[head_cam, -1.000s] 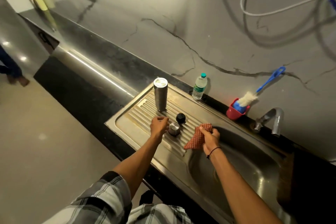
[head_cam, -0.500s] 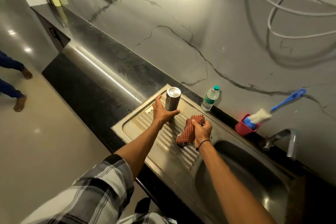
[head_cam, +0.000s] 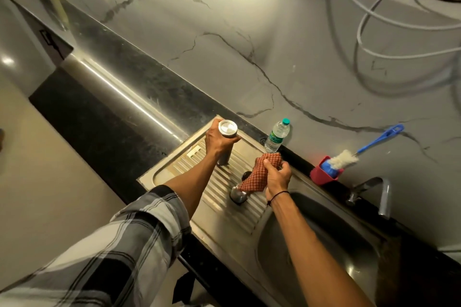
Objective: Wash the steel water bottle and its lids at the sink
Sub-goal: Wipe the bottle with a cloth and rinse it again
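The steel water bottle (head_cam: 227,132) stands upside down on the ribbed drainboard (head_cam: 224,207) of the sink. My left hand (head_cam: 217,142) grips it around its upper half. My right hand (head_cam: 277,177) holds a red checked cloth (head_cam: 257,177) just above the drainboard. Below the cloth lie a steel lid (head_cam: 238,195) and a black lid (head_cam: 245,175), both partly hidden by the cloth.
A small plastic water bottle (head_cam: 277,136) stands against the marble wall. A red cup (head_cam: 323,174) holds a blue-handled bottle brush (head_cam: 349,156). The tap (head_cam: 376,192) reaches over the sink basin (head_cam: 311,244). White hoses hang at the upper right.
My left hand went from beside the steel lid up to the bottle and now grips it. My right hand carried the cloth left, over the lids. The view shifted.
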